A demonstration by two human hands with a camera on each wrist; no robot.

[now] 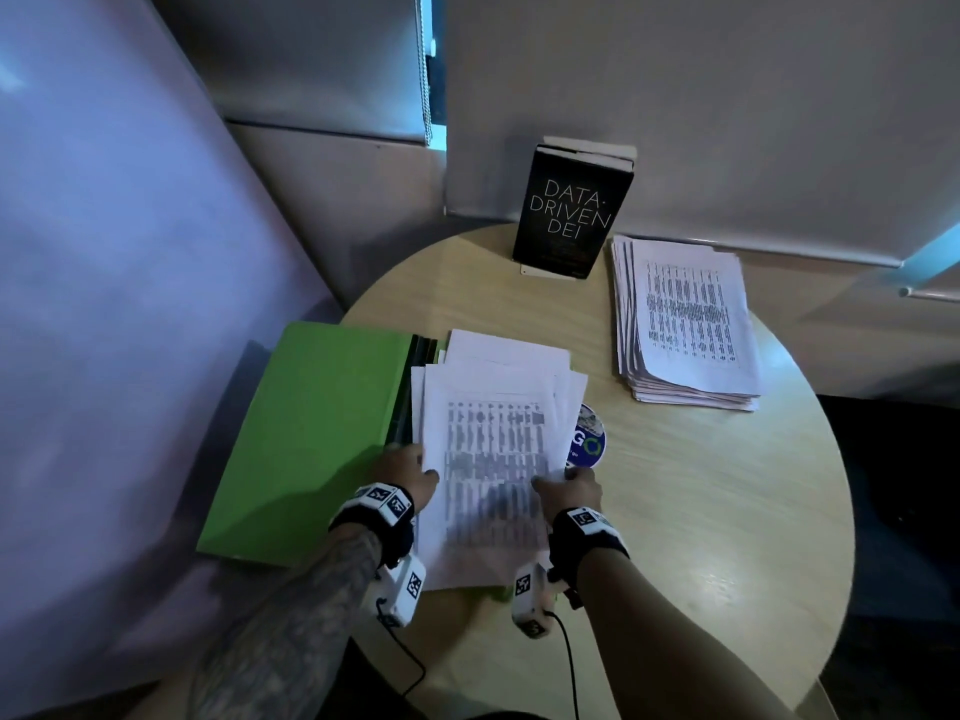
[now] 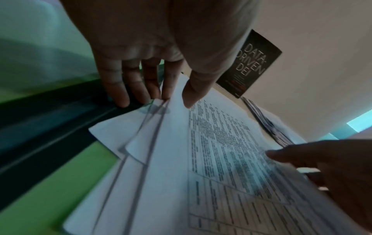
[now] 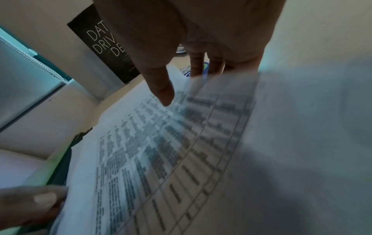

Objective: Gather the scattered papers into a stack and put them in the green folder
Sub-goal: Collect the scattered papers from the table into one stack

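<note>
head view: loose sheaf of papers (image 1: 493, 449) lies fanned over the right half of the open green folder (image 1: 311, 439) on the round table (image 1: 701, 511). left hand (image 1: 410, 478) pinches the sheaf's left edge, thumb on top, fingers beneath. right hand (image 1: 569, 491) pinches the right edge likewise. second paper pile (image 1: 685, 324) sits well apart, beside an upright black book (image 1: 571, 215)
</note>
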